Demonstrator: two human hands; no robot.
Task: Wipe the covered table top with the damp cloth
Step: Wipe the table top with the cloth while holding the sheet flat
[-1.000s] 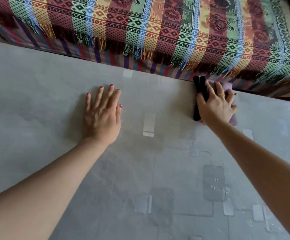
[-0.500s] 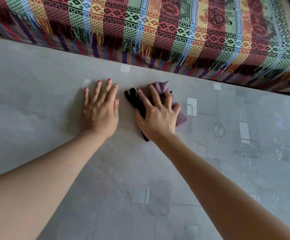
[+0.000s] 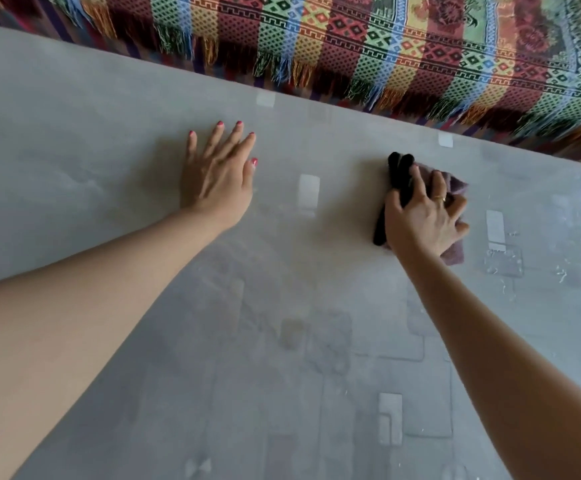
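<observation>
Right of centre in the frame, the right hand (image 3: 426,216) presses spread fingers onto the bunched purple-and-black damp cloth (image 3: 455,184), lying on the grey, clear-plastic-covered desk (image 3: 282,341). The left hand (image 3: 218,174) lies flat and empty, bracing. Best keep the palm flat on the cloth and overlap strokes toward the glossy right edge.
</observation>
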